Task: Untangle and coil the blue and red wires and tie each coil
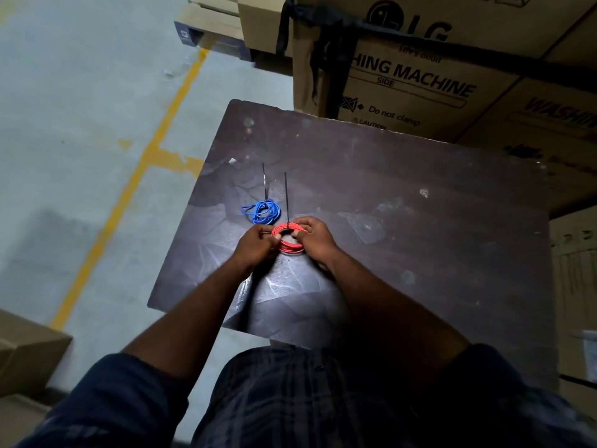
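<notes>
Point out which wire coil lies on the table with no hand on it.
The blue coil, lying alone beyond the hands; both the left hand and right hand hold the red coil.

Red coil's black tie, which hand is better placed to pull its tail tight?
Probably the right hand: its fingers sit at the red coil's top, beside the black tie's base, while the left hand grips the coil's left side, lower down.
</notes>
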`<state>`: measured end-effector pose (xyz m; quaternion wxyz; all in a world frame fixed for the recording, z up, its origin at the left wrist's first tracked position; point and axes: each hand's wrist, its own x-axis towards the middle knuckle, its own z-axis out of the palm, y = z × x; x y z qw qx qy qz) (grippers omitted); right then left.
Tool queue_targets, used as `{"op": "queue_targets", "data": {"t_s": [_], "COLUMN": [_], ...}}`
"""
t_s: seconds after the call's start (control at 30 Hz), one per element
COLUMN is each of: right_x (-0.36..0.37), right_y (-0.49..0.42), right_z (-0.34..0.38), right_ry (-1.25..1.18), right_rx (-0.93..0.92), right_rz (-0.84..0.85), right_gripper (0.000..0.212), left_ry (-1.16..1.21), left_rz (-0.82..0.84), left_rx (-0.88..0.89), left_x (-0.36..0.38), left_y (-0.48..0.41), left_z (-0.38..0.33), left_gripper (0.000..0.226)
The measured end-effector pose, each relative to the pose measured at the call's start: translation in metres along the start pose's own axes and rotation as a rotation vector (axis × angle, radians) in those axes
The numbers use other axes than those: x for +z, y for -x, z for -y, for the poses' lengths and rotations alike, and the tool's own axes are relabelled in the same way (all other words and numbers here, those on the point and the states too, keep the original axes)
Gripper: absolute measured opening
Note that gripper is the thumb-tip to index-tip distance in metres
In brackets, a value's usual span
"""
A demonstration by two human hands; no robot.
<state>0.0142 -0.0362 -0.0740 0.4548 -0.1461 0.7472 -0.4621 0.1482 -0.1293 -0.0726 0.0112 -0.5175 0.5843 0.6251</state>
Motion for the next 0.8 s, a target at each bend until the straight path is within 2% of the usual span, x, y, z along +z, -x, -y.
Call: {"op": "queue_targets", "data": {"t_s": [0.13, 0.2, 0.33, 0.53, 0.8], "right_x": [0.012, 0.014, 0.017, 0.011, -0.027], "right_y": [-0.004, -0.007, -0.006, 0.005, 0.024], "right_z": [0.011, 0.013, 0.013, 0.009, -0.013], "right_ry": [0.159, 0.242, 0.339, 0.405, 0.505], "right_rx": [0.007, -0.024, -0.075, -0.116, -0.134], "right_rz": [-0.183, -0.215, -0.238, -0.233, -0.231], "right_gripper": [0.021, 0.023, 0.028, 0.037, 0.042], "left_ry": [-0.035, 0.005, 0.038, 0.013, 0.006], "left_rz": [-0.070, -0.080, -0.103, -0.056, -0.065], "left_rx": [0.003, 0.014, 0.074, 0.118, 0.150], "left_x": [-0.005, -0.003, 0.002, 0.007, 0.021], "left_y": [-0.015, -0.003, 0.004, 0.005, 0.000], "left_z": [0.008, 0.000, 0.002, 0.007, 0.027], "left_gripper": [0.038, 0.031, 0.023, 0.034, 0.034]}}
